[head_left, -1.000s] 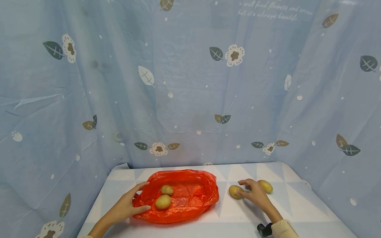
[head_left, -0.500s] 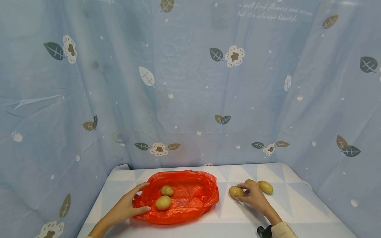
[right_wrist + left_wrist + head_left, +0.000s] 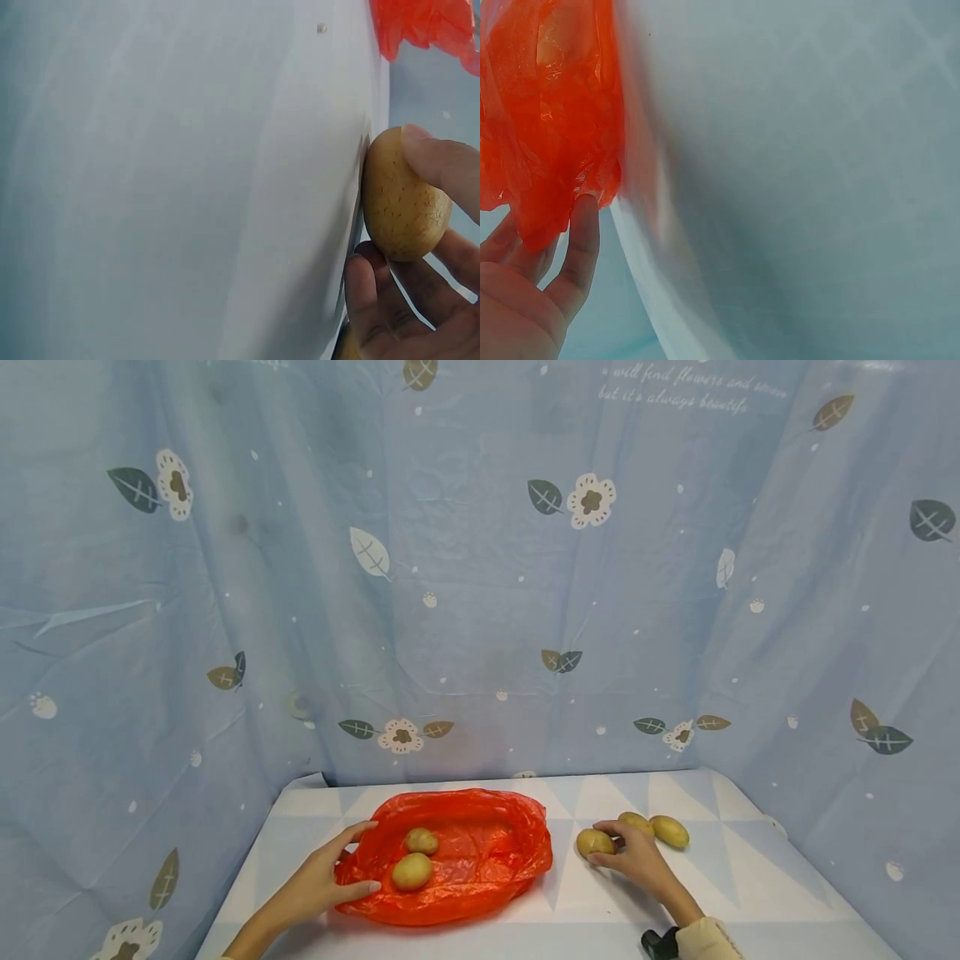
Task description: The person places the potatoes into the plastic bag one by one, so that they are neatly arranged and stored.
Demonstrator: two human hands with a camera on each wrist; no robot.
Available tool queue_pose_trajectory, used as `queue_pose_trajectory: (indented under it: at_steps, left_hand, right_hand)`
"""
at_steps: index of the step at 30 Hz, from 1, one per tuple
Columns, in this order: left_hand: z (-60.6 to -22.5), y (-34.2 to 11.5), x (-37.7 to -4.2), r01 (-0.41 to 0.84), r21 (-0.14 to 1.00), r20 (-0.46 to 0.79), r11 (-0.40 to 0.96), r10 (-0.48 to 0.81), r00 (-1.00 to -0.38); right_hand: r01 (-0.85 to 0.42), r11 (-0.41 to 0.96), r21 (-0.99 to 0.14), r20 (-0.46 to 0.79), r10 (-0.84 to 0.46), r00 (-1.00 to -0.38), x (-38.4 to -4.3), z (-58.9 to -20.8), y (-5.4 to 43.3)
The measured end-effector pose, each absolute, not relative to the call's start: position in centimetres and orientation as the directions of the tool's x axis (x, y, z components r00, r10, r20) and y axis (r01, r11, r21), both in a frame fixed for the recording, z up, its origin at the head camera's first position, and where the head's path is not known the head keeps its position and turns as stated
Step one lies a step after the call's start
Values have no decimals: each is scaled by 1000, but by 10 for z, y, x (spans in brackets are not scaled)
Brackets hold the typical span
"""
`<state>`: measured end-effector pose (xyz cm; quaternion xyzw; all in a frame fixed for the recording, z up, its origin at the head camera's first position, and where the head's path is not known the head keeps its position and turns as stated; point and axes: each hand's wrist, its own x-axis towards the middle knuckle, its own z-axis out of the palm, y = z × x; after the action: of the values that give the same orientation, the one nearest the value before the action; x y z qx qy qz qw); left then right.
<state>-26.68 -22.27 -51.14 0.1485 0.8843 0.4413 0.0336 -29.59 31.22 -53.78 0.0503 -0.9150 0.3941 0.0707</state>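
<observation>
5 potatoes [image 3: 670, 832], 1 red bag [image 3: 450, 906]

2 smooth, oval potatoes lie in the crinkled plastic bag, 3 on the table [image 3: 570, 902] — the right hand [image 3: 636, 858] pinches 1 speckled potato [image 3: 399, 202]; the left hand [image 3: 315, 883], fingers spread, touches the bag's left end.

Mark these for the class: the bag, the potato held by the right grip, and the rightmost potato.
Bag [image 3: 450, 907], head view: its front wall.
Held potato [image 3: 401, 204], right wrist view: middle of its bare skin.
Rightmost potato [image 3: 670, 832], head view: middle of its upper side.
</observation>
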Motion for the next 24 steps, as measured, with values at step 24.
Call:
queue_pose_trajectory:
  at_steps: [24]
  left_hand:
    - [-511,-223,-266,255,778,81,574,312,-947]
  right_hand:
    - [-124,730,-673,236,53,-970,-291,-534,312]
